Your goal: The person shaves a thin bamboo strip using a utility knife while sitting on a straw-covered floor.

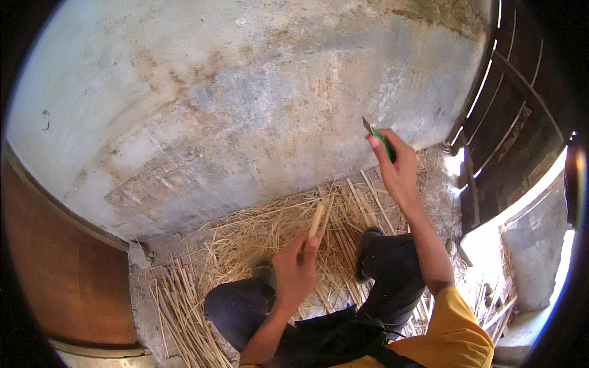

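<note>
- Low at six o'clock, the left hand (296, 268) pinches a short, pale, flat bamboo strip (317, 219), upright.
- Raised toward two o'clock, the right hand (396, 165) is clenched on a green-handled knife (378, 136), thin blade uppermost.
- Dry straw and split canes (257, 230) litter the floor below a stained, rough plaster wall (245, 92).

Concrete floor (437, 195) (dusty) under loose straw (257, 236) and cut sticks (178, 300).

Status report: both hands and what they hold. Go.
Left hand shut on pale cane strip. Right hand raised, shut on green-handled knife. Straw and split canes litter floor around knees.
</note>
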Available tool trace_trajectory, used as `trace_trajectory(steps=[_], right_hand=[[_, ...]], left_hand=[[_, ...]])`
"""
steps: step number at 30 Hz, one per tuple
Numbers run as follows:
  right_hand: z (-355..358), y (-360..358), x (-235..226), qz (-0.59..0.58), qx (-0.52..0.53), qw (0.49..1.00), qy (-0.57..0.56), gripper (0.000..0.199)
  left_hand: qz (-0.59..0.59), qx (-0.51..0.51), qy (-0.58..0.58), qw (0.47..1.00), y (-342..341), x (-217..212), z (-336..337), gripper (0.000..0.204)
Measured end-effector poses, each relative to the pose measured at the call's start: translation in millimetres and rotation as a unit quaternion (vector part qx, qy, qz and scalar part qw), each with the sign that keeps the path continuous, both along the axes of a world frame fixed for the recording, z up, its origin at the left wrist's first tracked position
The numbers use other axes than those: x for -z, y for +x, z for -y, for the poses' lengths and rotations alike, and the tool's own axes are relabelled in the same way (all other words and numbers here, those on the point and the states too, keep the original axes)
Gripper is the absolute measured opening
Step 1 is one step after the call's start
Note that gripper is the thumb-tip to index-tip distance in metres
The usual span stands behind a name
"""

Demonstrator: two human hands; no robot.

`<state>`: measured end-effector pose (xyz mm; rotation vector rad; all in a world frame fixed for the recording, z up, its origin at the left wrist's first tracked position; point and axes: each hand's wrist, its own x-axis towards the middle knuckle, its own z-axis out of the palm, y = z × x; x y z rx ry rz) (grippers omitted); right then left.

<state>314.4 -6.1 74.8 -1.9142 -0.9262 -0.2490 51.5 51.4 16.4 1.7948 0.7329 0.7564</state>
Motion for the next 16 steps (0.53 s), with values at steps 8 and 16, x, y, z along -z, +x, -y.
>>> trace_trajectory(steps=[8, 16], right_hand=[[-8, -55, 44, -0.271, -0.366, 0.89, -0.027, 0.034], [-7, -56, 45, -0.476, -0.428, 0.757, -0.13, 0.034]], left_hand=[[0.177, 0.01, -0.147, 0.973, 2, 17, -38, 0.03], [0.204, -0.077, -0.083, 0.972, -17, 38, -63, 0.03]])
